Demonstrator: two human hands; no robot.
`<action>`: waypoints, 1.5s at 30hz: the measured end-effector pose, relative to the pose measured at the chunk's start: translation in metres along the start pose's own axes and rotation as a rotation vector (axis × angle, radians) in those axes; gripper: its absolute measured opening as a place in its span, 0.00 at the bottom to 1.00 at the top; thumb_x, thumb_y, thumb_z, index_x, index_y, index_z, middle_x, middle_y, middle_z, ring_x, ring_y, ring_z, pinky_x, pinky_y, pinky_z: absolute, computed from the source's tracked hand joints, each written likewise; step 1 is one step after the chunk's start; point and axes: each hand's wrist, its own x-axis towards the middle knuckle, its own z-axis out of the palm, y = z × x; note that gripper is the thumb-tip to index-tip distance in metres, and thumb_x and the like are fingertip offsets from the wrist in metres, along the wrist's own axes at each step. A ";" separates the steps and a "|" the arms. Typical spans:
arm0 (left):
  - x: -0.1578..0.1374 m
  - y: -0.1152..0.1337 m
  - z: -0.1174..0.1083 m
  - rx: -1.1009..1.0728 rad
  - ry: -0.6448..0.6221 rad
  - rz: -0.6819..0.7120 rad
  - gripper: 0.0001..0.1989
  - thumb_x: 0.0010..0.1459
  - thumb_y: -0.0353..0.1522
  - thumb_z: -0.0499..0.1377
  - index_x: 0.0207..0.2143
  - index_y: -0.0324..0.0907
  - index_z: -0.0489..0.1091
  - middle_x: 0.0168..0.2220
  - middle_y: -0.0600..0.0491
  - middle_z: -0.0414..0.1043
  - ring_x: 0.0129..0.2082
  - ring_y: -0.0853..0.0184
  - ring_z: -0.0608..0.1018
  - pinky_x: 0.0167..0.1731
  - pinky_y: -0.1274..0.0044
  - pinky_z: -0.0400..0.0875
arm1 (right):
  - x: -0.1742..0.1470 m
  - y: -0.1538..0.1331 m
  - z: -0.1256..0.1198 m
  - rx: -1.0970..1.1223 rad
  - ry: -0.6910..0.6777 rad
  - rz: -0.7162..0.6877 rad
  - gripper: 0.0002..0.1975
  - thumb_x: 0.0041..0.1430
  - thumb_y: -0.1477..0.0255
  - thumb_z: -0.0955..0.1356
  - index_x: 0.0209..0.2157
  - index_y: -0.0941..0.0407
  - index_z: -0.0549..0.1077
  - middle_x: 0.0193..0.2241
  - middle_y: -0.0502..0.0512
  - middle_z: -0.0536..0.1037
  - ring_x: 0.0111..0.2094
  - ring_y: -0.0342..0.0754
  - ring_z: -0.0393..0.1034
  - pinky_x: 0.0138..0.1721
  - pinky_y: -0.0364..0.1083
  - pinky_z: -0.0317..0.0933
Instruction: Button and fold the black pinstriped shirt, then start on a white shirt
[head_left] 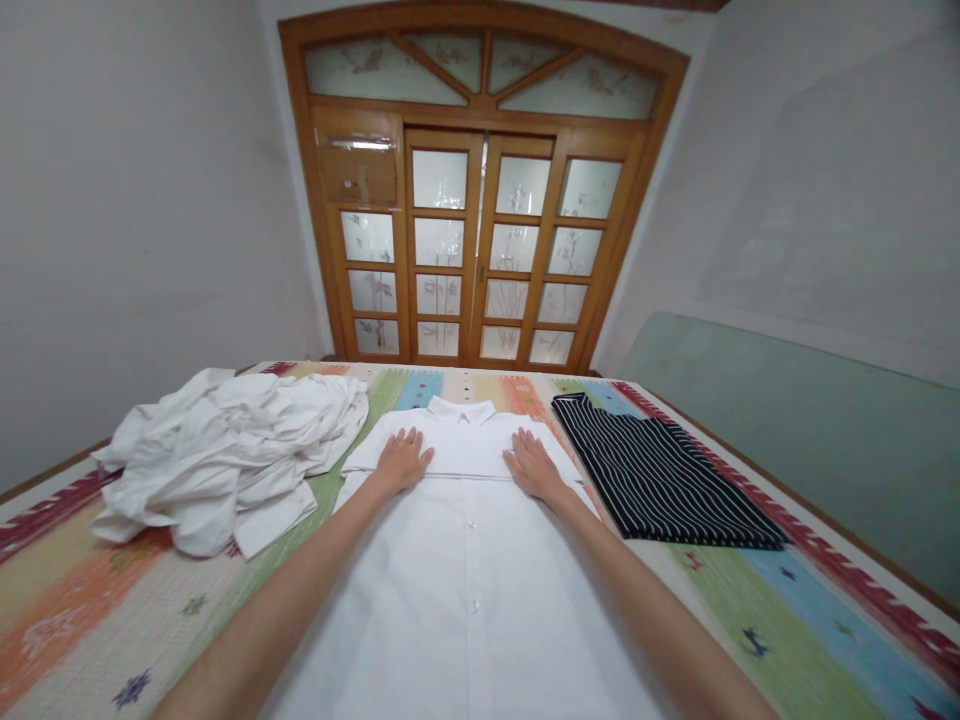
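A white button-up shirt (472, 560) lies front side up before me, its collar at the far end and its buttons running down the middle. Across the upper part, a layer of white cloth ends in a straight edge below the collar. My left hand (403, 460) rests flat on the shirt's left shoulder area, fingers stretched out. On the opposite shoulder area, my right hand (531, 463) lies palm down with its fingers extended. Neither hand grips the fabric. The shirt's lower end runs out of view toward me.
A rumpled heap of white clothes (225, 450) sits on the left. To the right lies a folded black-and-white striped garment (660, 470). Both rest on a colourful striped cover (67, 600). A pale green panel (795, 430) borders the right side; wooden glazed doors (480, 240) stand beyond.
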 end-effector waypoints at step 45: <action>0.004 -0.064 0.018 0.039 0.111 -0.090 0.30 0.66 0.41 0.41 0.62 0.31 0.57 0.64 0.32 0.55 0.66 0.50 0.56 0.61 0.56 0.53 | 0.011 -0.010 0.005 -0.025 -0.031 0.070 0.36 0.68 0.56 0.50 0.67 0.66 0.50 0.68 0.66 0.46 0.69 0.57 0.37 0.66 0.56 0.31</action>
